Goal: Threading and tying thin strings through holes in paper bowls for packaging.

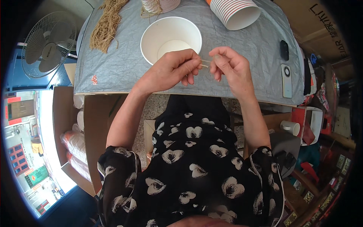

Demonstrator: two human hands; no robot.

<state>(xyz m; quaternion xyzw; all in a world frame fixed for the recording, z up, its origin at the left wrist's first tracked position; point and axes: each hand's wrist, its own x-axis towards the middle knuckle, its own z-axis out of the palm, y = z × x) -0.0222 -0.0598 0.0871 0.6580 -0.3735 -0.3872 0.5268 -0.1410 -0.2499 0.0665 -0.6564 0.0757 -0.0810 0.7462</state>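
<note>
A short length of thin tan cord (pixel 205 66) runs between my two hands, just above the table's front edge. My left hand (pixel 174 69) pinches one side of it between thumb and fingers. On the other side, the thumb and fingers of my right hand (pixel 231 69) are closed on the same cord. Behind my left hand stands a large white paper bucket (pixel 148 39), its mouth facing up and its visible inside bare. A bundle of loose tan cords (pixel 107 28) lies at the far left of the table.
A grey sheet covers the table (pixel 121 72). Stacked paper buckets (pixel 242 19) lie at the back right; another stack with cord (pixel 159 5) is at the back. A phone (pixel 287 81) and small black object (pixel 284 50) lie right. A fan (pixel 49 45) and open carton (pixel 68 113) stand left.
</note>
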